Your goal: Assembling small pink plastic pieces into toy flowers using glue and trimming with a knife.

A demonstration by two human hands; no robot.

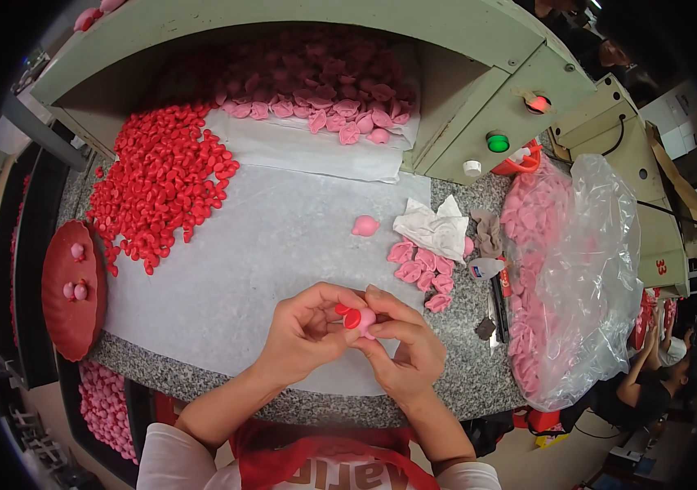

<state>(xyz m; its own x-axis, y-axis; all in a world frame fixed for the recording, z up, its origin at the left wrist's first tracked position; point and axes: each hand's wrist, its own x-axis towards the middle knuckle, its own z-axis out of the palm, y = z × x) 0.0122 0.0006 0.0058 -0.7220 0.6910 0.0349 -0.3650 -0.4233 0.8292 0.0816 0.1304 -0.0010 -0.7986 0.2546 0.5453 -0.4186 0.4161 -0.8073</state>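
Green metal housing [463, 24]: painted and scuffed, arching over the far side with a deep open recess below.
Granite countertop [479, 367]: speckled grey and black, bowed by the wide lens.
White sheet [193, 310]: thin and flat, faintly mottled, spread across the middle of the countertop.
Clear plastic bag [589, 269]: shiny and crinkled, on the right, bulging with pink pieces on its near-left side.
Pink heap [324, 82]: soft-looking cupped and folded shapes, deep in the recess.
Red heap [160, 171]: small, glossy, rounded bits, spilling toward the left edge of the sheet.
Red dish [75, 327]: oval-looking, with a fluted rim, at far left, holding a few pink rounds [80, 290].
Left hand [311, 327]: bare, fingers curled, fingertips pinching the red side of the held piece.
Right hand [404, 343]: bare, thumb and fingers closed on the pink side.
White cloth [434, 229]: crumpled, beside folded pink pieces [426, 265].
Held piece [366, 320]: smooth pink ball with a glossy red part — between both hands, above the near part of the sheet.
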